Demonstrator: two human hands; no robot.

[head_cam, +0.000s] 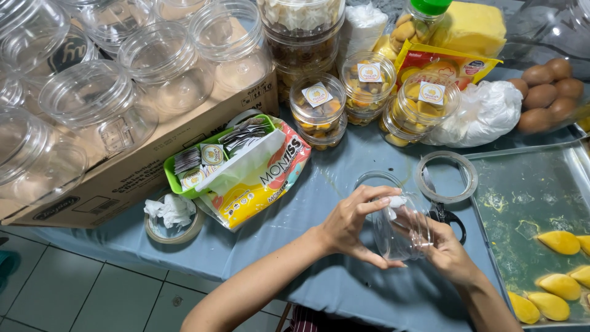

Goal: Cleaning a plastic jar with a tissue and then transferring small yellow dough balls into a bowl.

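clear jar (pixel 402 230) gripped by left hand (pixel 353 224) | right hand (pixel 448 252) half hidden behind, grip unclear | tray (pixel 522 184) at 3 o'clock, pastries (pixel 559 241) cut off

On the blue-clothed table (pixel 344 289), the clear round plastic jar (pixel 399 224) sits near the front edge between the left hand (pixel 353 224) and right hand (pixel 452 255). The metal baking tray (pixel 528 178) lies at the right edge, the brown cardboard box (pixel 153 166) of empty jars at the left, and the small lidded jars of pastries (pixel 369 92) stand behind.
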